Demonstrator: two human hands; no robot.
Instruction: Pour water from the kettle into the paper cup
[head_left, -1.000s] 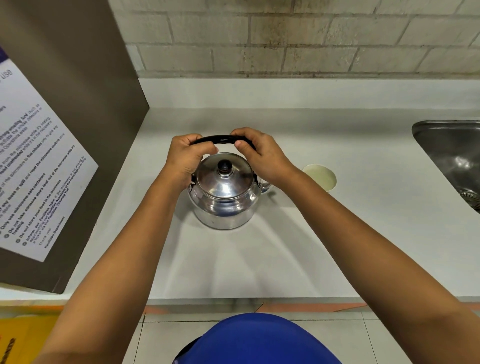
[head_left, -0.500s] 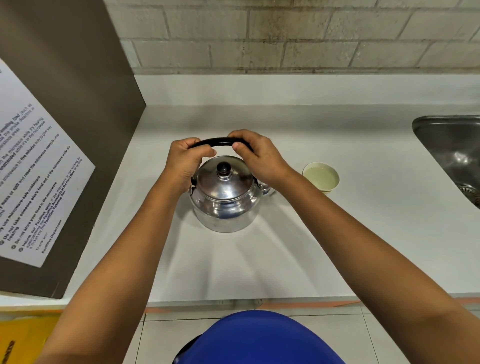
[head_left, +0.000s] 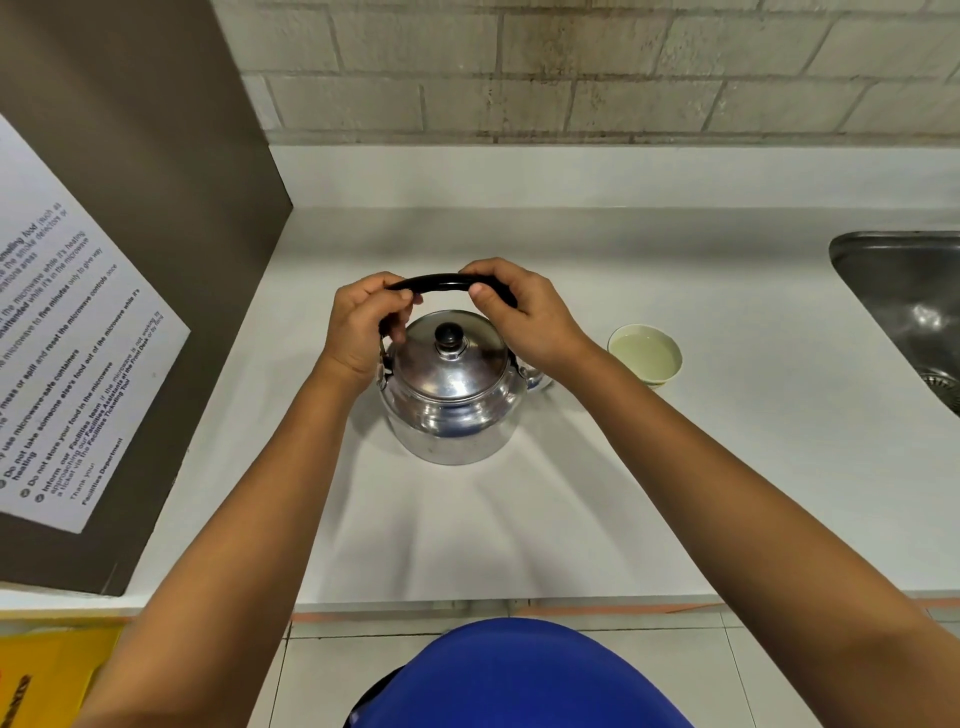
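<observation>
A shiny metal kettle (head_left: 451, 400) with a black lid knob stands upright on the white counter (head_left: 519, 519). Its black arched handle (head_left: 441, 283) is raised over the lid. My left hand (head_left: 363, 327) grips the handle's left end and my right hand (head_left: 524, 317) grips its right end. The spout points right and is mostly hidden behind my right wrist. A small paper cup (head_left: 645, 356) with pale liquid inside stands on the counter just right of the kettle, apart from it.
A steel sink (head_left: 904, 306) is sunk into the counter at the far right. A brown microwave side with a printed notice (head_left: 67, 374) stands at the left. A brick wall (head_left: 571, 67) runs behind. The counter's front edge is near my body.
Both hands stay on the kettle handle and the kettle stays on the counter. The view has shifted slightly, so the cup shows more fully beside my right wrist.
</observation>
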